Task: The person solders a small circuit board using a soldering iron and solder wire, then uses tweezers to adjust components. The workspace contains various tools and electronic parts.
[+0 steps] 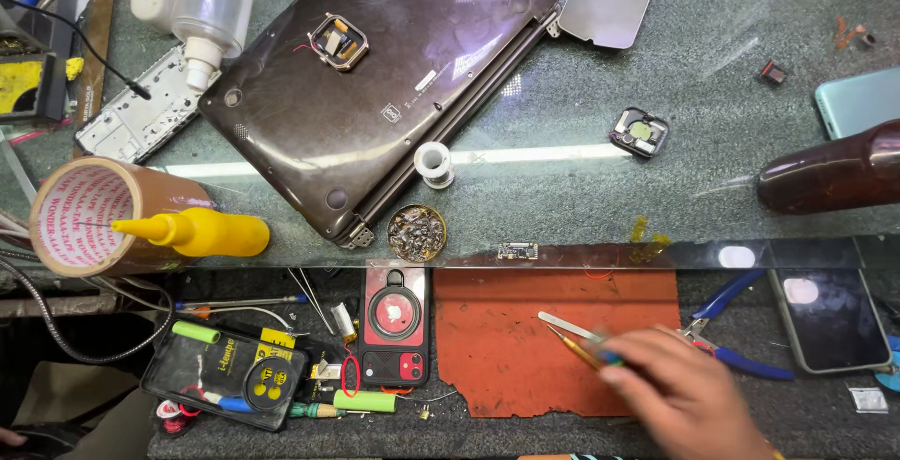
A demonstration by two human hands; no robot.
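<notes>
- Cluttered repair counter (712, 38), glass-topped at the back, darker lower shelf in front carrying a red work mat (525, 347).
- Right hand (684, 394) low at the mat's right edge, blurred, fingers curled around thin tools — apparently a yellow-handled driver (574, 347) and silvery tweezers (565, 325), though the blur makes the exact grip hard to confirm.
- Both tools pointing up and left across the mat, tips over its surface, handles buried in the fingers.
- Judged as light, stiff, slim and a bit slippery; best pinched well back from the tips, near the thicker handle end, exactly where the fingers sit.
- Left hand out of view altogether.
- Just right of the hand, blue-handled pliers (741, 359), and past them a dark phone (830, 319) lying face up.
- Left of the mat, a red phone back (396, 324) with its round coil showing, probably fragile, better lifted by the edges.
- Up on the glass: closed dark laptop (375, 85) lying bottom up, small tin of scrap solder (417, 232), solder spool (434, 164), brown tape roll (80, 216) with a yellow squeeze bottle (202, 232) across it.
</notes>
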